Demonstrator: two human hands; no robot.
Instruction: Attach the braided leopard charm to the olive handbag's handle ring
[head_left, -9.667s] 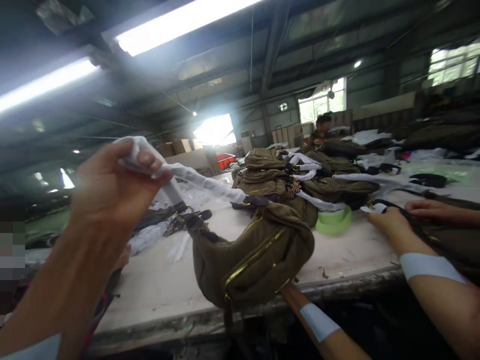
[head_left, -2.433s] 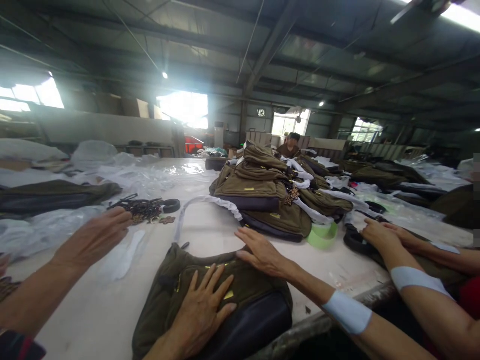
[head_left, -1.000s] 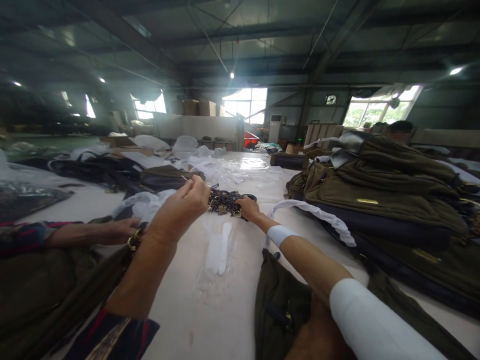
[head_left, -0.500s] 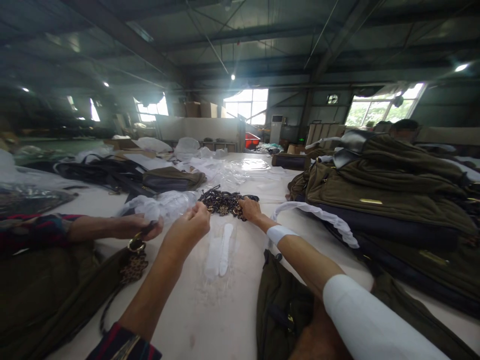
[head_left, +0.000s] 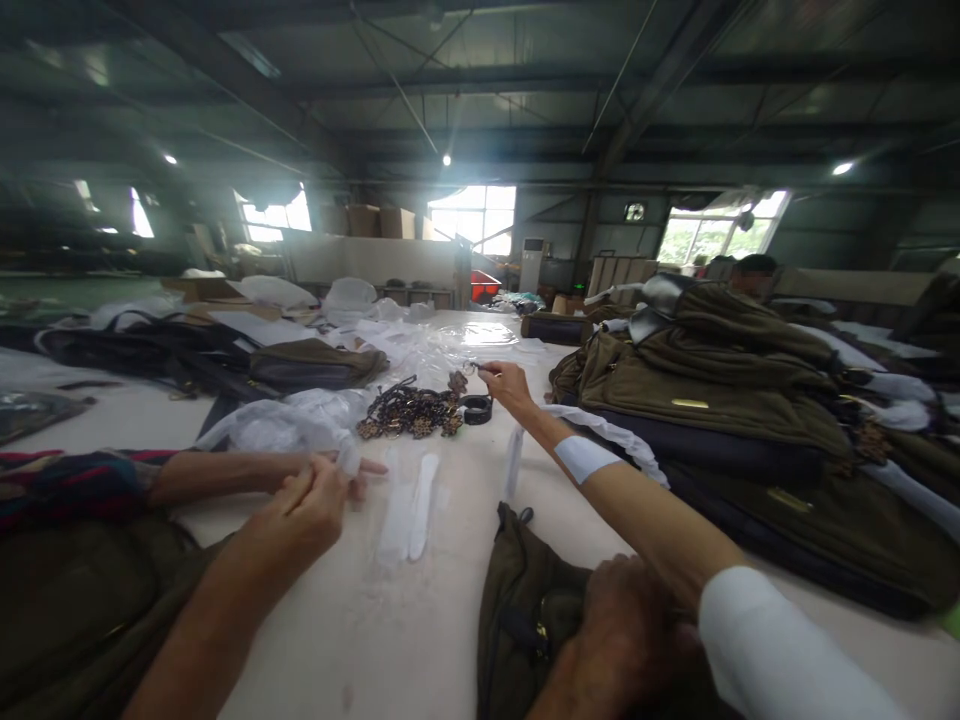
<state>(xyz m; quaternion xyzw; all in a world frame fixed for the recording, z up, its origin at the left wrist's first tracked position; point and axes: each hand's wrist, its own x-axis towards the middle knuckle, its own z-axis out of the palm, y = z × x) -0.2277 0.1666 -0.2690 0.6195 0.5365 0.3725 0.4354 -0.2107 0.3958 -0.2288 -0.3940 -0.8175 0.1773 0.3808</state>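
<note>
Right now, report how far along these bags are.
Apparently done: the stacked olive bags with a white-wrapped handle. In hand: the right hand is at a small ring, the left hand near the plastic. Left: the strap pile and the olive bag lying in front.

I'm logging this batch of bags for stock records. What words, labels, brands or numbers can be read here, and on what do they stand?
No text can be read in this view.
Gold-coloured plate on the stacked olive bag: too blurred to tell if it bears any marking.
Lower gold-coloured plate: likewise too blurred.
</note>
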